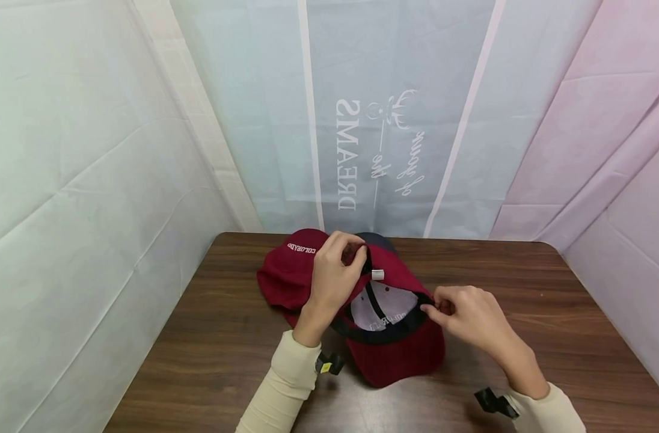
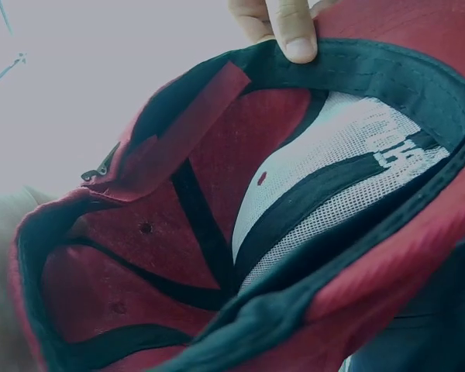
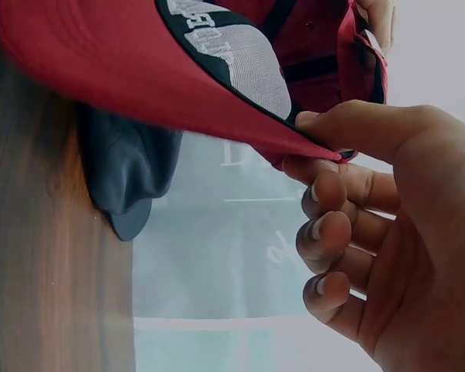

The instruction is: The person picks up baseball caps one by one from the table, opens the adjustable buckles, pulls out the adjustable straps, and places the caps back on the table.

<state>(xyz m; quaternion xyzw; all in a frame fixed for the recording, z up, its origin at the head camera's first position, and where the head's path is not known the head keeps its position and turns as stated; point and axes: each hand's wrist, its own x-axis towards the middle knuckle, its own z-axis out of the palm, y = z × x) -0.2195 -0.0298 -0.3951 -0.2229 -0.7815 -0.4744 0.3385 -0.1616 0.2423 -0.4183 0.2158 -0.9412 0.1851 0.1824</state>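
A red baseball cap (image 1: 400,358) is held with its inside facing me and its brim toward the near side. Its dark sweatband, pale mesh lining (image 2: 356,132) and a red back strap (image 2: 190,132) show. My left hand (image 1: 335,273) grips the cap's back edge near a white label (image 1: 377,275). With thumb and index finger, my right hand (image 3: 418,186) pinches the rim beside the brim; its other fingers are loosely bent. A second red cap (image 1: 286,273), lettered COLORADO, lies behind my left hand. A dark cap (image 3: 132,159) is partly hidden behind the held one.
The brown wooden table (image 1: 210,361) runs back to a hanging cloth (image 1: 264,120) printed with lettering. Pale cloth walls (image 1: 80,180) stand at both sides. The other caps sit near the table's far edge.
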